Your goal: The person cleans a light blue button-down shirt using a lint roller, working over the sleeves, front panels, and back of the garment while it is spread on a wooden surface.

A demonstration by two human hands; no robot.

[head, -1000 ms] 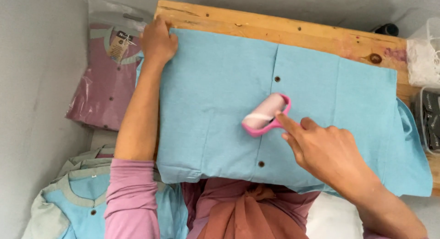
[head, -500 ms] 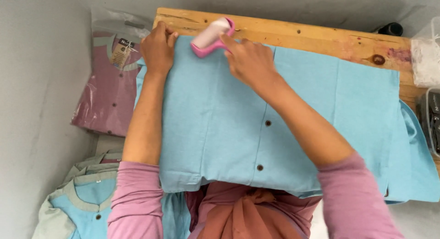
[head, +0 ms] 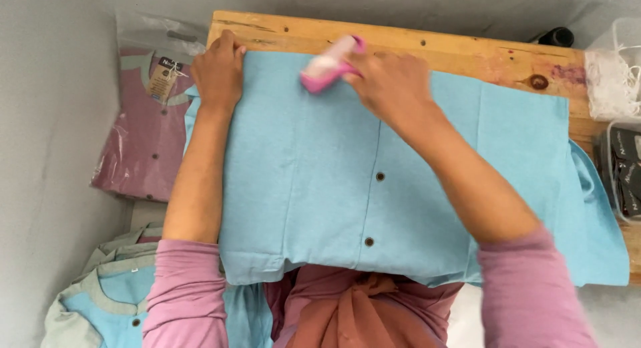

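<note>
Light blue shirt [head: 414, 168] flat on wooden table [head: 467, 51], buttons up. L hand [head: 218, 71] flat, fingers open, pinning top-left corner. R hand [head: 394, 84] closed round pink lint roller [head: 328, 64], roller on cloth nr top edge, blurred. Judging: rolling mid-way; which parts of shirt are done, can't tell.

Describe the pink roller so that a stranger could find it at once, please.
Start at the wooden table and the light blue shirt spread over it. At the shirt's far edge, the right hand holds the roller: the only small bright pink thing there.
</note>
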